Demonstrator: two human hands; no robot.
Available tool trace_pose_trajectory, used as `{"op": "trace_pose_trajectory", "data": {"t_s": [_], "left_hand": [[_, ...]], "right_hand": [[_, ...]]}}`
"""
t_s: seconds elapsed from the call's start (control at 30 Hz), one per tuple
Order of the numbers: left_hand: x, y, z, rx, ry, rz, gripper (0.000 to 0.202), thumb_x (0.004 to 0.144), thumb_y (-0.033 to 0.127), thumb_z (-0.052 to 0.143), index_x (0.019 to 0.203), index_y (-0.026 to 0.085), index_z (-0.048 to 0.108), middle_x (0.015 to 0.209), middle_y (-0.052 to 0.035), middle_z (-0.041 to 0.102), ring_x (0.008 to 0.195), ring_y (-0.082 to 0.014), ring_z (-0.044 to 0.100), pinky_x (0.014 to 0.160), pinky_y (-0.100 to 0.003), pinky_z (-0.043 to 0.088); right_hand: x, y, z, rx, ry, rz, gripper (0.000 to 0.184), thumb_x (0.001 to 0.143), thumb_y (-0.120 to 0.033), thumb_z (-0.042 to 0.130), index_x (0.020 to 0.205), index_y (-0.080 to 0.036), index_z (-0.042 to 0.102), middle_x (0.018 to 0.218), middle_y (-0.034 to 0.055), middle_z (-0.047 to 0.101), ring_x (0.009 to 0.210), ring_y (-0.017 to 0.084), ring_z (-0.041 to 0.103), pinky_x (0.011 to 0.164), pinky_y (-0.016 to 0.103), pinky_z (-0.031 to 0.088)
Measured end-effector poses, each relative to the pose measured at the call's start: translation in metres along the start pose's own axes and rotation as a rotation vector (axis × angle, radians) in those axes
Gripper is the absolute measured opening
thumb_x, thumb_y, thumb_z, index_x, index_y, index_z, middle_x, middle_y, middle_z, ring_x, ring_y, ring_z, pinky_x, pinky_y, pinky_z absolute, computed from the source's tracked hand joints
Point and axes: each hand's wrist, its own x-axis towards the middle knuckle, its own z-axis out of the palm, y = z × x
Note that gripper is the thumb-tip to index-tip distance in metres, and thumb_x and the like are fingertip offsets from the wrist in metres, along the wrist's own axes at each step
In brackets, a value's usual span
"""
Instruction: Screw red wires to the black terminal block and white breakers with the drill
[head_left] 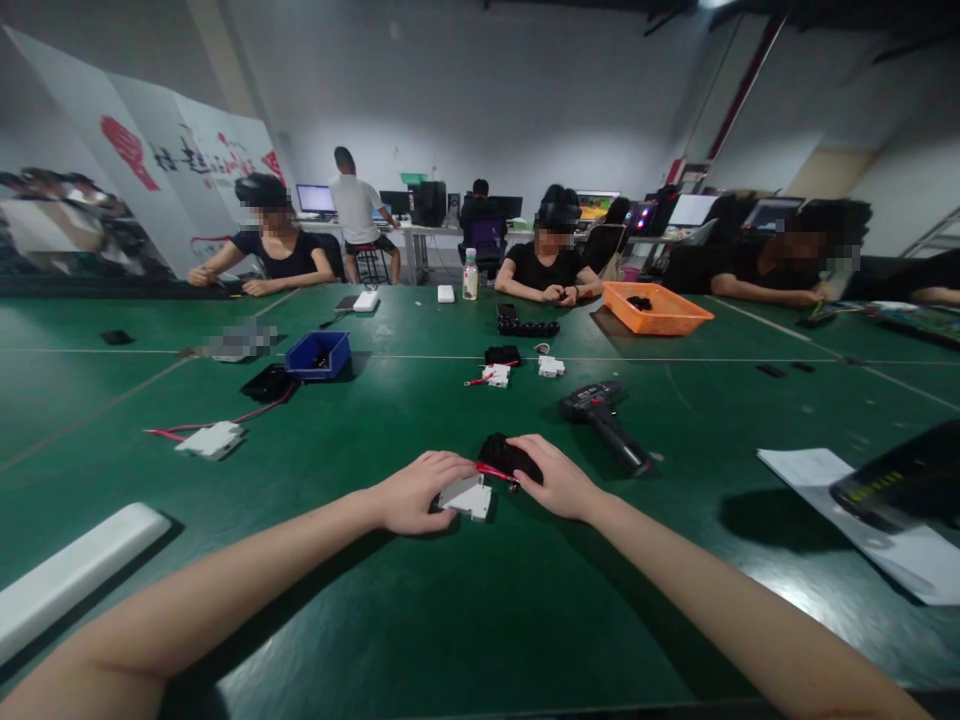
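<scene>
On the green table, my left hand [421, 492] grips a white circuit breaker [471, 497] by its left side, thumb at the front and fingers over the top. My right hand [556, 478] is curled around a black bundle [496, 455] just beyond and to the right of the breaker; its exact kind I cannot make out. A red wire [495, 471] runs between the breaker and the bundle, with a small metal end near my right fingers. Behind my right hand lies a black power screwdriver [606, 420] with its handle toward me.
Farther off are more white breakers [551, 367], a blue bin [319, 357], an orange basket [660, 310] and a bottle [470, 275]. A white bar [82, 575] lies at left; papers [892, 540] and a dark cylindrical object [892, 488] at right. Several people sit across the table.
</scene>
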Motion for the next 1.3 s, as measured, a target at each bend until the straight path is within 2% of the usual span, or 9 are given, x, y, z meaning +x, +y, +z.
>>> {"op": "trace_pose_trajectory", "data": {"t_s": [0.3, 0.73, 0.97, 1.13, 1.3], "left_hand": [[0.000, 0.001, 0.000, 0.004, 0.008, -0.004, 0.066, 0.088, 0.043, 0.057, 0.148, 0.025, 0.037, 0.143, -0.0112, 0.053, 0.131, -0.0302, 0.049, 0.111, -0.048, 0.037], [-0.002, 0.001, 0.003, 0.037, 0.003, -0.042, 0.064, 0.088, 0.041, 0.059, 0.147, 0.023, 0.040, 0.144, -0.0136, 0.049, 0.132, -0.0313, 0.047, 0.110, -0.049, 0.038], [-0.002, -0.001, 0.002, -0.101, 0.090, -0.051, 0.064, 0.082, 0.035, 0.065, 0.141, 0.022, 0.044, 0.131, -0.0122, 0.057, 0.121, -0.0290, 0.054, 0.105, -0.047, 0.044], [-0.004, -0.001, 0.003, -0.199, 0.123, -0.085, 0.067, 0.079, 0.035, 0.069, 0.140, 0.021, 0.045, 0.132, -0.0110, 0.058, 0.119, -0.0267, 0.056, 0.104, -0.044, 0.047], [-0.004, -0.010, 0.007, -0.247, 0.294, -0.186, 0.061, 0.081, 0.039, 0.067, 0.137, 0.021, 0.047, 0.136, -0.0107, 0.057, 0.123, -0.0271, 0.056, 0.107, -0.045, 0.046]], "right_hand": [[0.001, 0.002, 0.003, 0.005, 0.009, -0.019, 0.047, 0.093, -0.024, 0.056, 0.139, -0.023, 0.047, 0.135, 0.0126, 0.054, 0.123, 0.027, 0.054, 0.106, 0.048, 0.046], [0.000, 0.001, 0.002, -0.008, 0.009, -0.016, 0.047, 0.094, -0.025, 0.055, 0.140, -0.023, 0.046, 0.135, 0.0116, 0.055, 0.123, 0.027, 0.055, 0.105, 0.047, 0.047], [0.000, 0.008, 0.007, -0.001, 0.145, 0.052, 0.044, 0.096, -0.025, 0.051, 0.140, -0.022, 0.045, 0.137, 0.0119, 0.052, 0.126, 0.026, 0.053, 0.109, 0.046, 0.044], [0.000, 0.013, 0.009, 0.008, 0.119, 0.093, 0.045, 0.096, -0.025, 0.051, 0.140, -0.023, 0.045, 0.138, 0.0118, 0.052, 0.126, 0.026, 0.053, 0.109, 0.046, 0.045], [-0.001, 0.010, 0.008, 0.018, 0.072, 0.063, 0.045, 0.095, -0.025, 0.051, 0.140, -0.023, 0.045, 0.137, 0.0120, 0.053, 0.123, 0.026, 0.055, 0.107, 0.046, 0.046]]}}
